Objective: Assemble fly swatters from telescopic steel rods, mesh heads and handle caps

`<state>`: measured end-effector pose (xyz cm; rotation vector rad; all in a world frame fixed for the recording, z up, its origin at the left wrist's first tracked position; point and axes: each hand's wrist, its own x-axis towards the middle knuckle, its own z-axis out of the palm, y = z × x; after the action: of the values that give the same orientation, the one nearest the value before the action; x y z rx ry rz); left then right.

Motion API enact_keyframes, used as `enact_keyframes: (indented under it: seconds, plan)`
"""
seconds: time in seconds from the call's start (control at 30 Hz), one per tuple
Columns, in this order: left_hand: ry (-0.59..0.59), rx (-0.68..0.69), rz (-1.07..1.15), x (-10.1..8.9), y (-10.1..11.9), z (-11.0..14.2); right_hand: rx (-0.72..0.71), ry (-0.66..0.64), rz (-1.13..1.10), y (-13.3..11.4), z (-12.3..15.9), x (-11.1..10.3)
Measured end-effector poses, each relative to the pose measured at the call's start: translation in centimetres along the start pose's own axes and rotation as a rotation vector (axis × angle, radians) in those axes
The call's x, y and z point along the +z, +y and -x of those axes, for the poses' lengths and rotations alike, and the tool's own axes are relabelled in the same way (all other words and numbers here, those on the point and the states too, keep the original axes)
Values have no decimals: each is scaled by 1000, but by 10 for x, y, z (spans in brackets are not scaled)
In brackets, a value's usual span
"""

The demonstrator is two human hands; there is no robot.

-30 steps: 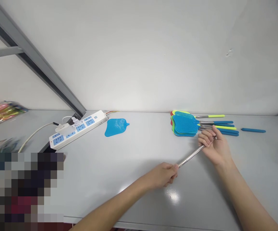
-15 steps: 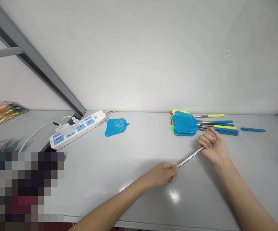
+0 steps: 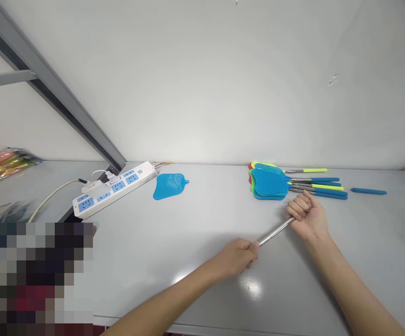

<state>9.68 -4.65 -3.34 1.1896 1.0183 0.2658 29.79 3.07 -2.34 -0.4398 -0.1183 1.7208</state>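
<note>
A silvery metal rod [image 3: 275, 232] slants up to the right above the table, held at both ends. My left hand [image 3: 239, 256] is closed round its lower end, and my right hand [image 3: 305, 214] is wrapped round the upper end; both rod tips are hidden in the fists. Just beyond my right hand lies a pile of fly swatters [image 3: 270, 181] with blue, green, yellow and red heads and metal shafts with blue or yellow grips. A loose blue swatter head [image 3: 170, 185] lies left of the pile. To the right of it is a separate blue grip [image 3: 368, 191].
A white power strip [image 3: 118, 186] with plugs and cables lies on the grey table [image 3: 132, 261] at the left. Shiny plastic packets [image 3: 6, 163] sit at the far left, behind a grey metal post [image 3: 58, 98]. A pale wall rises behind. The lower left corner is pixelated.
My right hand has shifted slightly left and down with the rod's upper end. My left hand stays almost in place, and the things on the table have not moved.
</note>
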Motion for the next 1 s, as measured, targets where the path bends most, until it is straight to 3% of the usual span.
enact_keyframes:
  seconds: [0.27, 0.67, 1.0]
  plan:
    - [9, -15, 13, -1, 0, 1, -38, -4, -37, 5, -1, -3]
    - [-66, -67, 180, -4, 9, 7, -8, -138, -116, 11, -1, -4]
    - [-96, -133, 198, -6, 12, 6, 14, -131, -150, 15, 0, -7]
